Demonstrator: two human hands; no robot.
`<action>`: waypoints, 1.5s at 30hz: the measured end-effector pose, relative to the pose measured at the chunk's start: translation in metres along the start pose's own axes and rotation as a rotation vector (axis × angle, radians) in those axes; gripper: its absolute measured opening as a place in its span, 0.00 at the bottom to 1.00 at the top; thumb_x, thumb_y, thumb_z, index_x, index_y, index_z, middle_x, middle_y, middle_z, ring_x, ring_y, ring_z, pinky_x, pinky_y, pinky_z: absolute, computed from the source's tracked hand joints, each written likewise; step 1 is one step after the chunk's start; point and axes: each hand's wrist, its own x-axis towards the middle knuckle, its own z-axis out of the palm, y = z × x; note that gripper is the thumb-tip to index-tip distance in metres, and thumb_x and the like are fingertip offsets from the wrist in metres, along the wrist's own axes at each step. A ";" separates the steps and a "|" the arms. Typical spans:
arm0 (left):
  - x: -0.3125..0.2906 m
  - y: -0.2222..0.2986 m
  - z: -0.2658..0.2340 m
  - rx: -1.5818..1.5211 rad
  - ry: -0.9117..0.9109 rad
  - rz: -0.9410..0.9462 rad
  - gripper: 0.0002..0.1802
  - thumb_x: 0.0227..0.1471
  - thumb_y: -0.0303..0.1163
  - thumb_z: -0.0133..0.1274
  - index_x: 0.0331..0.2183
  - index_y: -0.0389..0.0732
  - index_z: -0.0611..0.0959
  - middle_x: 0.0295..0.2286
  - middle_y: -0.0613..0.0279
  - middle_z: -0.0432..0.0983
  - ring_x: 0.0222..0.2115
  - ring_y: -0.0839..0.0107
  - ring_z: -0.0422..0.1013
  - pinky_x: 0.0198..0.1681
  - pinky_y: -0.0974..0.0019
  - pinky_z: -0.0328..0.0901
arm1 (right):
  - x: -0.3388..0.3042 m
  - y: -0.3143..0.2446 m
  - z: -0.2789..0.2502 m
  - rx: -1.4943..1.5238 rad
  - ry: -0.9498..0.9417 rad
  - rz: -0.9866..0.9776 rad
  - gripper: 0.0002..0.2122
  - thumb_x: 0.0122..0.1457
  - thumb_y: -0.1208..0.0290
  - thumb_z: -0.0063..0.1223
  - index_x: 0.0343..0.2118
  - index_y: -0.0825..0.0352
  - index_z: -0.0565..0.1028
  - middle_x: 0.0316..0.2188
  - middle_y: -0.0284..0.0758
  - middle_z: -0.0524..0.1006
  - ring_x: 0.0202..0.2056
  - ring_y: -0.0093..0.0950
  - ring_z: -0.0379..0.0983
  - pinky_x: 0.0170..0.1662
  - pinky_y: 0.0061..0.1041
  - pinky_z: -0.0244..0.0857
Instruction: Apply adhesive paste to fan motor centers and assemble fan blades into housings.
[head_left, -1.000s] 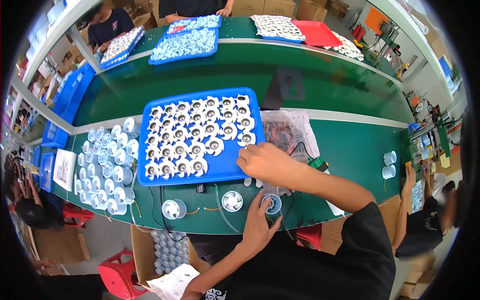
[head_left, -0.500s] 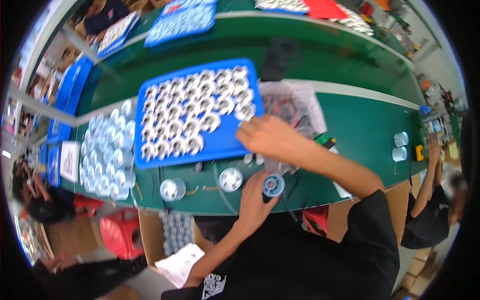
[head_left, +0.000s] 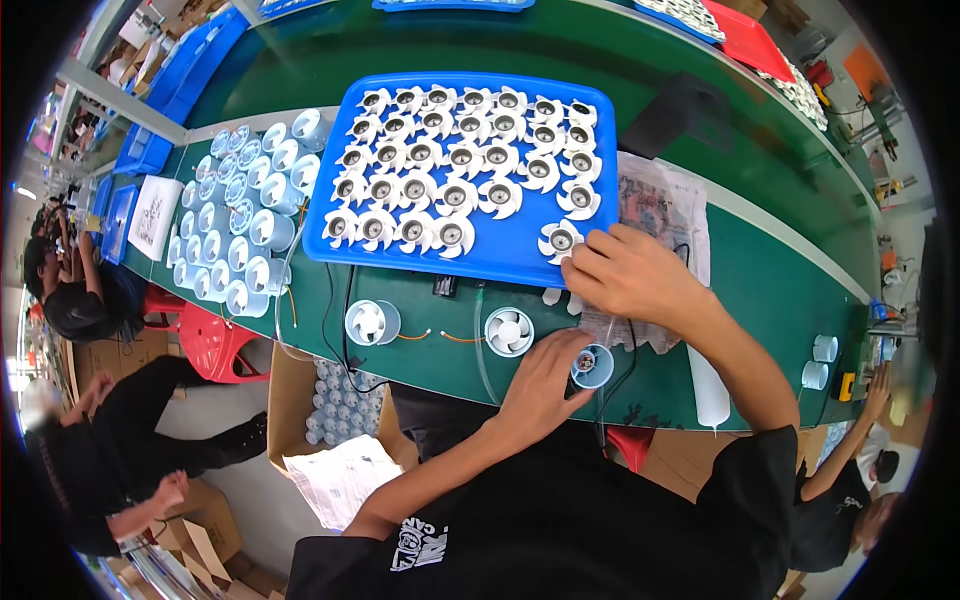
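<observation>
My left hand (head_left: 540, 392) is closed round a light-blue cylindrical fan housing (head_left: 597, 376) at the table's front edge. The housing's open end faces up, showing a dark centre and wires inside. My right hand (head_left: 635, 278) reaches over the front right corner of a blue tray (head_left: 500, 263). Its curled fingers pinch the edge of a white fan impeller (head_left: 558, 240), and the thumb side is partly hidden. Rows of similar white impellers (head_left: 455, 196) with dark hubs fill much of the tray. Left of my left hand, two housings with white blades, one upright (head_left: 509, 332) and one on its side (head_left: 386, 324), rest on the green table.
Many light-blue housings (head_left: 270, 230) stand left of the tray. Printed paper (head_left: 662, 205) lies to its right, beside a black sheet (head_left: 680, 115). Thin cables and a clear tube (head_left: 482, 350) cross the front. Below, a cardboard box (head_left: 292, 405) holds more housings. Other people work at both sides.
The view has shifted, so the tray sits further right and higher. My right fingers have drawn to the tray's corner, where an impeller now shows. My left hand still holds the housing.
</observation>
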 end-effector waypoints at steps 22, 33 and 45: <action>0.002 -0.001 0.001 0.000 -0.016 0.012 0.38 0.42 0.28 0.63 0.54 0.36 0.67 0.51 0.50 0.66 0.54 0.52 0.62 0.57 0.54 0.57 | 0.017 0.013 0.012 -0.065 -0.001 -0.083 0.07 0.45 0.72 0.55 0.27 0.68 0.76 0.27 0.30 0.72 0.34 0.25 0.70 0.32 0.22 0.67; 0.000 0.003 0.000 0.021 0.003 0.006 0.37 0.39 0.26 0.64 0.53 0.37 0.68 0.50 0.50 0.67 0.53 0.52 0.63 0.56 0.55 0.59 | 0.003 0.007 -0.009 -0.049 0.149 -0.182 0.13 0.45 0.74 0.55 0.35 0.76 0.76 0.22 0.31 0.67 0.26 0.25 0.67 0.26 0.23 0.60; -0.001 -0.006 0.005 -0.023 0.042 -0.015 0.37 0.35 0.23 0.65 0.51 0.36 0.70 0.50 0.51 0.69 0.53 0.50 0.64 0.55 0.54 0.60 | -0.051 -0.072 -0.024 0.862 0.304 0.930 0.07 0.52 0.77 0.60 0.34 0.69 0.77 0.28 0.31 0.77 0.28 0.23 0.72 0.28 0.23 0.65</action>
